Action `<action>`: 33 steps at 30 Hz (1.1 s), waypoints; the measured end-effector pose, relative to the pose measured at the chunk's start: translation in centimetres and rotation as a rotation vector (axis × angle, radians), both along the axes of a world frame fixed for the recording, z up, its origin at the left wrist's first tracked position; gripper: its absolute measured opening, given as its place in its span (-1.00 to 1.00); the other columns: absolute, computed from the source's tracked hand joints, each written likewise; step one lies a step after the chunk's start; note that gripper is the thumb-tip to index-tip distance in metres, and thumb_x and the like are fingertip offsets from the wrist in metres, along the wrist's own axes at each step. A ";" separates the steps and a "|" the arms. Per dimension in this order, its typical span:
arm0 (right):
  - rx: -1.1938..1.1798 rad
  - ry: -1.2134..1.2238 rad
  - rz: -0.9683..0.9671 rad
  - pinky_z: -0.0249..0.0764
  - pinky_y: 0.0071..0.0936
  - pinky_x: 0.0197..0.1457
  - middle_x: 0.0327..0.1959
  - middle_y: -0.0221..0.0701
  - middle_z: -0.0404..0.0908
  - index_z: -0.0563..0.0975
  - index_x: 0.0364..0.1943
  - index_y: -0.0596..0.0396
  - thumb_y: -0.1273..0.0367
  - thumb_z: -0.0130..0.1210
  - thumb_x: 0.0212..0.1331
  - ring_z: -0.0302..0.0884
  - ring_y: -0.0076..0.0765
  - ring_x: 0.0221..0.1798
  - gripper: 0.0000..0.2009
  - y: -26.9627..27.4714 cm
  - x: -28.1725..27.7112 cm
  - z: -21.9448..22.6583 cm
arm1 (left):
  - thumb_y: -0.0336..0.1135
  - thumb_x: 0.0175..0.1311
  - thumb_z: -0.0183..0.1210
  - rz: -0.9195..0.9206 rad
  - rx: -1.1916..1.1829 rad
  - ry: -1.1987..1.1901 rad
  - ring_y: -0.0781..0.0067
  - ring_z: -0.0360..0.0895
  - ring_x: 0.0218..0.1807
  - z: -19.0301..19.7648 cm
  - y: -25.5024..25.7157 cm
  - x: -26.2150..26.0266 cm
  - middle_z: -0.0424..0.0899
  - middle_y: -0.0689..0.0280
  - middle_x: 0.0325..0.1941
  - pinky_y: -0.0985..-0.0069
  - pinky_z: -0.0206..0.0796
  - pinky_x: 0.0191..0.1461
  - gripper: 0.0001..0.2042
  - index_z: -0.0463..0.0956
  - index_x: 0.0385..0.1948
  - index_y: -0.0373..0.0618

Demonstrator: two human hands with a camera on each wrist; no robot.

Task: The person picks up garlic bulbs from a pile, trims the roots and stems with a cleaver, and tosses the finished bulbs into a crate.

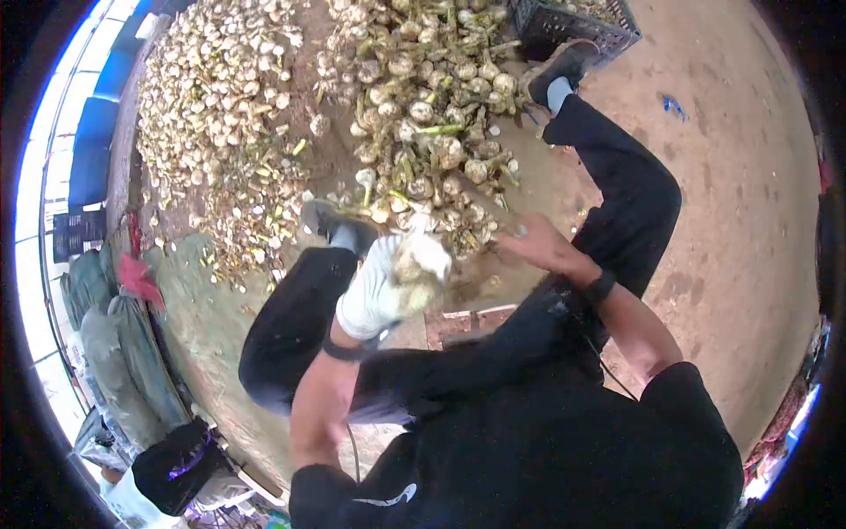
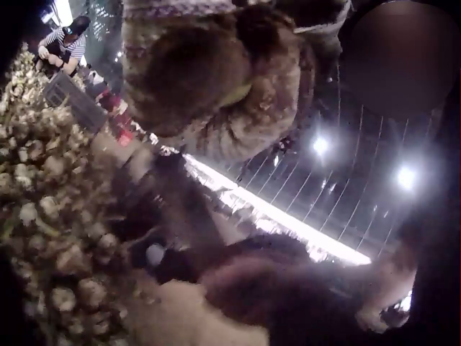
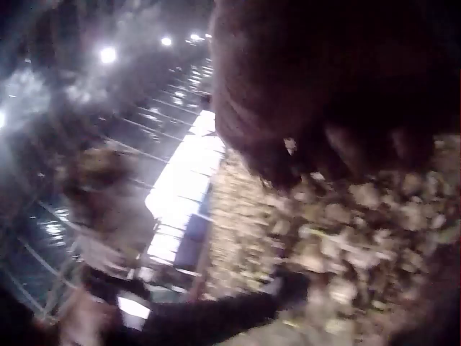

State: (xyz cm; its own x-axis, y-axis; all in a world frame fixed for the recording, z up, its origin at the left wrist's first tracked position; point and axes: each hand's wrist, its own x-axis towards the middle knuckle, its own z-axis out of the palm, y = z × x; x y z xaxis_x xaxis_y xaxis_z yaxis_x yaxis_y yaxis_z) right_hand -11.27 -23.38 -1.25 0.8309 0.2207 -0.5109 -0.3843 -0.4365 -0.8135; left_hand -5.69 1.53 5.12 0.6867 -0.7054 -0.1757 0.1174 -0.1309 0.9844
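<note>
My left hand (image 1: 374,291), in a white knit glove, grips a garlic bulb (image 1: 427,256) above my lap. In the left wrist view the gloved fingers (image 2: 151,29) curl around it, dark and blurred. My bare right hand (image 1: 542,242) holds a long, thin, brownish knife (image 1: 480,201), angled toward the heap and apart from the left hand. Its edge is blurred. The right wrist view shows that hand (image 3: 331,94) in shadow, fingers bent. A large heap of garlic bulbs (image 1: 423,110) with stalks lies just beyond both hands, between my feet.
Trimmed garlic (image 1: 216,97) is piled at the far left, with cut stalks (image 1: 256,216) scattered nearer. A dark plastic crate (image 1: 608,40) stands beyond my foot. Filled sacks (image 1: 123,370) line the left side. Another person (image 2: 65,47) sits beyond the heap in the left wrist view.
</note>
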 end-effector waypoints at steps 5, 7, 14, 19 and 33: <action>-0.053 -0.022 -0.154 0.27 -0.51 -0.51 -0.69 -0.50 0.47 0.61 -0.47 0.15 0.20 0.17 0.09 0.34 -0.62 -0.59 -0.73 1.4 -0.3 1.3 | -0.20 -0.04 0.31 0.203 -0.005 -0.036 0.47 0.54 -0.24 -0.6 -0.9 0.4 0.64 0.29 -0.29 0.48 0.36 -0.06 -0.66 0.54 -0.27 -0.22; 0.127 -0.046 -0.213 0.22 -0.55 -0.53 -0.72 -0.56 0.39 0.60 -0.34 0.13 0.16 0.18 0.10 0.30 -0.65 -0.60 -0.71 3.4 -0.3 2.6 | -0.19 0.02 0.30 0.341 -0.147 -0.037 0.47 0.54 -0.21 -2.0 -1.4 0.1 0.63 0.28 -0.26 0.48 0.37 -0.05 -0.66 0.53 -0.23 -0.22; 0.650 0.168 -0.417 0.19 -0.65 -0.68 -0.72 -0.57 0.36 0.53 -0.30 0.11 0.16 0.21 0.14 0.28 -0.68 -0.71 -0.71 8.1 -0.6 1.9 | -0.28 0.21 0.11 0.699 -0.548 0.210 0.53 0.45 -0.12 -2.5 -2.5 -0.5 0.49 0.33 -0.08 0.57 0.33 -0.05 -0.65 0.38 0.01 -0.18; 0.449 -0.012 -0.640 0.15 -0.63 -0.66 -0.68 -0.61 0.34 0.50 -0.44 0.07 0.13 0.25 0.08 0.23 -0.69 -0.69 -0.70 5.5 1.2 1.7 | -0.22 0.16 0.24 0.610 -0.401 0.280 0.33 0.60 -0.14 -1.4 -1.0 1.1 0.57 0.18 -0.16 0.35 0.56 -0.13 -0.54 0.36 0.03 -0.27; 0.760 0.494 -0.354 0.07 -0.65 -0.78 -0.65 -0.51 0.36 0.42 -0.47 0.05 0.24 0.21 0.12 0.18 -0.67 -0.78 -0.76 6.6 -1.4 -0.1 | -0.18 0.21 0.21 0.655 -0.375 0.360 0.50 0.56 -0.30 -6.5 -0.2 1.7 0.57 0.32 -0.33 0.43 0.53 -0.27 -0.72 0.48 -0.17 -0.15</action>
State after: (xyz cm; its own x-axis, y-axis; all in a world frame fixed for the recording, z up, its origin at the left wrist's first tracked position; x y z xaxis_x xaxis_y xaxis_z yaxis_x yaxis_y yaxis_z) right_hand -12.69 -16.83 -1.37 0.6431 0.4139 -0.6443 -0.7658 0.3447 -0.5429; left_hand -4.04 1.31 -1.33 0.9249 -0.2388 -0.2959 0.3715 0.4024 0.8367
